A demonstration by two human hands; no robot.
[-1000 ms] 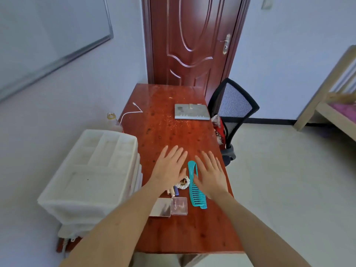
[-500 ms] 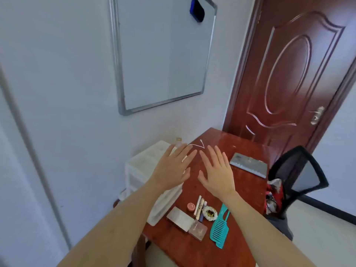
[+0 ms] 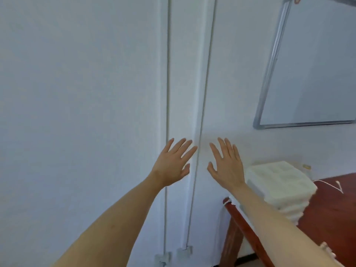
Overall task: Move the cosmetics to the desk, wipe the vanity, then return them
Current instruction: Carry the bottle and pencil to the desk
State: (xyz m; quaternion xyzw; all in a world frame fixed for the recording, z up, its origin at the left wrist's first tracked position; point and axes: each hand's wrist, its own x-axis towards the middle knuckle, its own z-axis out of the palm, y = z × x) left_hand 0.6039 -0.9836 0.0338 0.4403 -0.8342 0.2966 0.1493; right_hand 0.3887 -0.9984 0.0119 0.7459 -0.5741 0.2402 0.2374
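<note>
Head camera, what do the hands look like?
— Both are raised in the middle of the frame against the white wall (image 3: 77, 93). The left hand (image 3: 173, 164) has its fingers spread wide and straight, holding nothing. The right hand (image 3: 226, 166) is just beside it, apart from it, also spread wide and holding nothing.

— And the desk?
— Only its near corner shows at the lower right: a red-brown wooden desk (image 3: 331, 218). A stack of white foam trays (image 3: 277, 185) sits on that corner, just right of the right forearm.

— Any cosmetics?
— A small pale item (image 3: 327, 249) peeks out by the right forearm at the lower right edge; too hidden to say what it is.

— Anything else?
— A thin white cable (image 3: 333, 185) lies on the desk behind the trays, and a whiteboard (image 3: 312, 64) hangs at the upper right. Two thin pipes (image 3: 204, 93) run down the wall to small boxes (image 3: 163, 257) at the bottom.
</note>
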